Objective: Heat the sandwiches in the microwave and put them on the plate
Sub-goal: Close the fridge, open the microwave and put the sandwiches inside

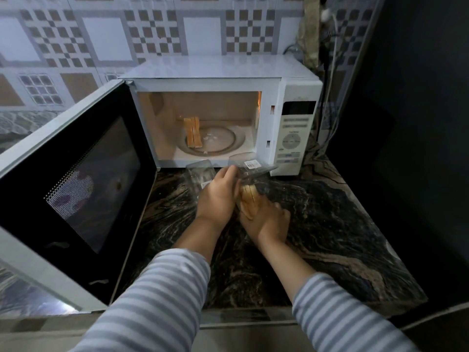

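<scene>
The white microwave (294, 97) stands on the counter with its door (76, 179) swung wide to the left. One sandwich (193, 133) sits on the left of the glass turntable (223, 141) inside. In front of the microwave my right hand (266, 222) grips a second sandwich (250, 200) that is partly inside a clear plastic package (253, 166). My left hand (218, 196) holds that package at its left side. Another clear package (198, 174), apparently empty, lies just left of my left hand. No plate is in view.
The dark marbled counter (330, 224) spreads to the right and front of my hands. Cables (330, 72) hang behind the microwave at the right. A dark wall (418, 123) closes off the right side. The open door blocks the counter's left part.
</scene>
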A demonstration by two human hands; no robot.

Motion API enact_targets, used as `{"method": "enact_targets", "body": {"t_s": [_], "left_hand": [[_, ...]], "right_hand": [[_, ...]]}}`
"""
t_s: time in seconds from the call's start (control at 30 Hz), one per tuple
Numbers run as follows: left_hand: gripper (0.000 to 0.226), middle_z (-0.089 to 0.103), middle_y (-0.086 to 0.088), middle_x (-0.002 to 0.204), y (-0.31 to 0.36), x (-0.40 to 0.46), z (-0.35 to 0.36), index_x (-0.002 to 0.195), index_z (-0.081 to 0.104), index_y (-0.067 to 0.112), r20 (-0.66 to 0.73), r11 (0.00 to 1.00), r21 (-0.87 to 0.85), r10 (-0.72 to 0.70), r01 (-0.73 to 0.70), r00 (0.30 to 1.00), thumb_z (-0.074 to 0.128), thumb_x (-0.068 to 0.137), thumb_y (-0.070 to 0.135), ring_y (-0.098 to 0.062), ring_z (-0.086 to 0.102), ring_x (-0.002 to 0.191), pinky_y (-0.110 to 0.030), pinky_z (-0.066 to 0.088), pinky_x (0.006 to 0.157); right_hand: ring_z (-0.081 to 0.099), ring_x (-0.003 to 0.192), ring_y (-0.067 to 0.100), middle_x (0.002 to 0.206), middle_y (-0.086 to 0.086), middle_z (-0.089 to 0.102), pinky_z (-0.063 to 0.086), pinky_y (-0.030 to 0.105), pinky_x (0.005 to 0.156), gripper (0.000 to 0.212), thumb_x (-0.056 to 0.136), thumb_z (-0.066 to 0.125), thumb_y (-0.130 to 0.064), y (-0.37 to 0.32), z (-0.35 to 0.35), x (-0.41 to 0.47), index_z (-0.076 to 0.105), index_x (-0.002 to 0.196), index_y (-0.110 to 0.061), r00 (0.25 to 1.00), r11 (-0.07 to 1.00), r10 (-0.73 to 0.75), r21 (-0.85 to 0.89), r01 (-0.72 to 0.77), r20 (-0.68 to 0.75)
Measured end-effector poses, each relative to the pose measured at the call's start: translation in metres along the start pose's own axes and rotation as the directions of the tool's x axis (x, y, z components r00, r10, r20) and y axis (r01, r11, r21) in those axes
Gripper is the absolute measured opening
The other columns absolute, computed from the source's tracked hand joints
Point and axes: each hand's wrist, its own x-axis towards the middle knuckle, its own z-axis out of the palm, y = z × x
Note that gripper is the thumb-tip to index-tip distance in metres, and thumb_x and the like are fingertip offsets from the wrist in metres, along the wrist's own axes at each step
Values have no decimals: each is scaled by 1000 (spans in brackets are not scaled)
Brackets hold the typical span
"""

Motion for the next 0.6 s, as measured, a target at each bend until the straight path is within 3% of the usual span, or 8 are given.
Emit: {"method": "enact_targets", "body": {"t_s": [0.1,0.17,0.23,0.33,0.43,0.6], "left_hand": [[24,44,-4,143,-13,1,0,117,51,15,18,999,24,24,-25,1000,53,94,16,-27,60,106,-41,55,80],[26,34,-3,152,-19,-1,-2,120,47,19,33,1000,25,12,-13,999,52,94,16,-27,61,107,-42,54,84],[27,29,1,154,-25,-2,-7,120,42,24,53,998,55,-10,7,999,50,95,18,-27,63,102,-46,53,85],[21,25,7,157,-30,-2,-18,117,46,17,106,994,101,-58,47,993,49,97,18,-31,64,93,-43,53,74],[11,20,15,157,-33,-5,-27,106,47,16,162,985,167,-71,43,984,49,95,17,-33,63,87,-42,51,68],[16,16,18,157,-36,-6,-27,103,41,21,185,982,186,-51,16,981,46,93,10,-32,63,83,-44,52,64]], "right_hand": [[60,103,29,104,4,67,40,35,90,40,82,58,-48,-2,12,-1,63,104,-15,998,988,-47,144,51,-29],[61,98,30,100,4,67,42,33,86,38,81,58,-46,-6,17,-1,63,101,-15,996,978,-87,187,88,-14],[59,98,31,101,6,68,44,33,83,37,81,63,-42,-12,14,-3,63,103,-13,996,963,-90,255,86,6],[61,95,31,98,8,69,47,32,82,34,78,68,-36,-22,11,-6,64,102,-12,996,939,-88,335,81,7],[64,91,30,93,5,70,51,35,76,34,74,66,-42,-26,9,-7,66,96,-16,999,938,-40,345,40,-7],[61,94,27,96,0,67,50,42,84,36,72,64,-49,-33,-9,-12,60,95,-22,999,939,42,341,-45,17]]}}
